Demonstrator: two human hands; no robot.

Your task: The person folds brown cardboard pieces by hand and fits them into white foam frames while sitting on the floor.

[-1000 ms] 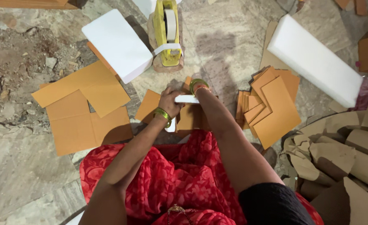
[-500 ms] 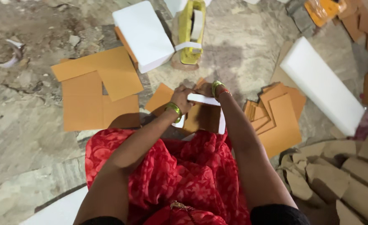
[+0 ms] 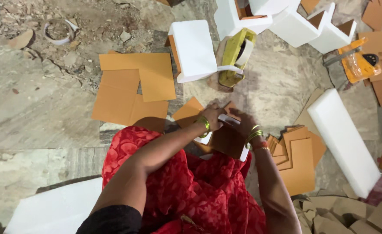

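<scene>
Item in hand: a brown cardboard box point(image 3: 225, 141) with white foam edging, sitting on the lap just under both hands; its lower part is hiding behind the wrists and red cloth point(image 3: 191, 190).
Left hand point(image 3: 212, 116) and right hand point(image 3: 242, 122): meeting close together over a white strip point(image 3: 226, 120) across the box top; whether the fingers are pinching it cannot be told.
Beyond the hands: a yellow tape dispenser point(image 3: 236, 56) and a white foam block point(image 3: 194, 50).
Left of the left hand: flat cardboard sheets point(image 3: 132, 86).
Right of the right hand: stacked cardboard pieces point(image 3: 299, 160), a long foam slab point(image 3: 344, 141).
</scene>
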